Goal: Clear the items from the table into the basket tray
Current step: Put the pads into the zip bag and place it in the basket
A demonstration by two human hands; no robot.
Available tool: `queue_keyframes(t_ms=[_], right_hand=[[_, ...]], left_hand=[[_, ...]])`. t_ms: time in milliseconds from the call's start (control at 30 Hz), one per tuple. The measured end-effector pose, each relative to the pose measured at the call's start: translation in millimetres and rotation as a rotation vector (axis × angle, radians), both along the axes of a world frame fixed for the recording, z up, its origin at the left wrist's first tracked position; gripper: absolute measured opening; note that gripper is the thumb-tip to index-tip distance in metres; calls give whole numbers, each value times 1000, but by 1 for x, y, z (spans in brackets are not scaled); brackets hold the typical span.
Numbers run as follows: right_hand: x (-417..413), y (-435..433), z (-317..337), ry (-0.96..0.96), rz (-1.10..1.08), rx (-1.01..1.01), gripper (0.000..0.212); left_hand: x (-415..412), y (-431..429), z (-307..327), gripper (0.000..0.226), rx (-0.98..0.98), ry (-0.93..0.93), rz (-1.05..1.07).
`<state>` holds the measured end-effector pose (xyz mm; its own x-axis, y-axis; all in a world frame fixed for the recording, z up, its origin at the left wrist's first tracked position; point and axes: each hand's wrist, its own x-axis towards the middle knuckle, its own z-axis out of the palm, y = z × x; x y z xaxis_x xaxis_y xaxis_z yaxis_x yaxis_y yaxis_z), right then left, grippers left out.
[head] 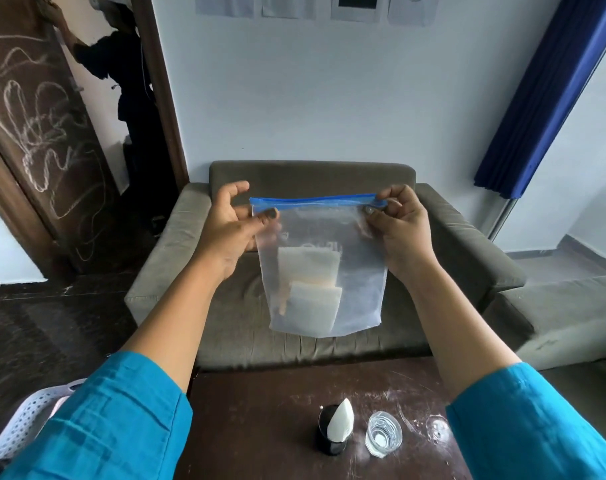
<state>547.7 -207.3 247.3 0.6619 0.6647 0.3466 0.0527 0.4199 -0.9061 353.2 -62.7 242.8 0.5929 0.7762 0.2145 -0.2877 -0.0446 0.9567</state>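
Both hands are up in the air holding a clear zip bag [324,271] by its blue zipper strip. The left hand [230,230] pinches the left top corner between thumb and forefinger, other fingers loosely curled and spread. The right hand [400,226] grips the right end of the strip, fingers bunched tight around the slider end. The bag hangs straight down between them, well above the bench, with a couple of pale folded pieces [312,285] inside, can't tell exactly what they are.

Down below, the dark brown bench [260,410] looks scratched and dusty. On it sits a small black holder with a white folded napkin [336,429] sticking out, and just beside it to the right a small clear glass [384,438]. A white perforated basket tray [24,424] peeks in at the lower left, off the bench edge.

Behind the bench there's a grey-brown sofa [450,244], a pale wall, a blue curtain [543,98] on the right, and a brown door [35,133] with chalk scribbles on the left.
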Motion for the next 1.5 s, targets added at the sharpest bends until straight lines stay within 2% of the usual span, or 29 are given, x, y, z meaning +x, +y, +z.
queue_keyframes(t_ms=[33,67,133,200,300,333,400,467,500,600,800,967,1033,1100,1200,1300,1333,1367,1433,1500], right_hand=[[-2,1,1,64,20,47,33],[-3,2,3,120,22,81,34],[-4,4,4,174,-20,81,33],[-1,1,-2,171,-27,-10,36],[8,-7,-26,144,122,-257,77],[8,-10,-37,127,191,-328,80],[2,-12,-57,104,312,-373,63],[-4,-10,-69,96,287,-334,37],[-4,-9,-72,78,238,-318,29],[0,-10,-70,57,226,-326,21],[2,-10,-68,23,240,-393,40],[-4,-8,-75,23,197,-326,44],[-3,-9,-74,57,197,-294,47],[-4,-11,-71,111,292,-284,46],[-2,-11,-67,137,257,-322,44],[1,-9,-69,184,198,-326,39],[1,-9,-69,169,171,-351,36],[1,-8,-70,122,129,-383,33],[-1,-7,-73,36,56,-429,25],[-1,-8,-77,171,56,-394,14]], left_hand=[[-2,-1,-5,69,-43,44,-112],[-2,-5,-10,70,-48,97,-192],[0,-13,-20,46,9,176,-195],[6,-18,-24,27,32,176,-62],[10,-17,-24,24,-43,77,11],[11,-17,-24,25,-59,62,10],[9,-15,-25,25,-61,75,8],[6,-15,-29,28,-71,111,-29],[4,-16,-31,38,-83,130,-77],[-1,-19,-40,63,-76,200,-173],[-2,-18,-52,52,-12,215,-110],[-2,-15,-58,36,22,238,55],[-3,-16,-56,37,50,231,76],[-3,-21,-55,43,60,274,75],[-6,-23,-52,45,-101,269,-47],[-14,-22,-50,22,-329,193,-270],[-15,-22,-50,14,-321,199,-304],[-14,-22,-52,17,-242,243,-315],[-9,-23,-59,38,25,392,-210],[-6,-24,-60,42,139,425,-2]])
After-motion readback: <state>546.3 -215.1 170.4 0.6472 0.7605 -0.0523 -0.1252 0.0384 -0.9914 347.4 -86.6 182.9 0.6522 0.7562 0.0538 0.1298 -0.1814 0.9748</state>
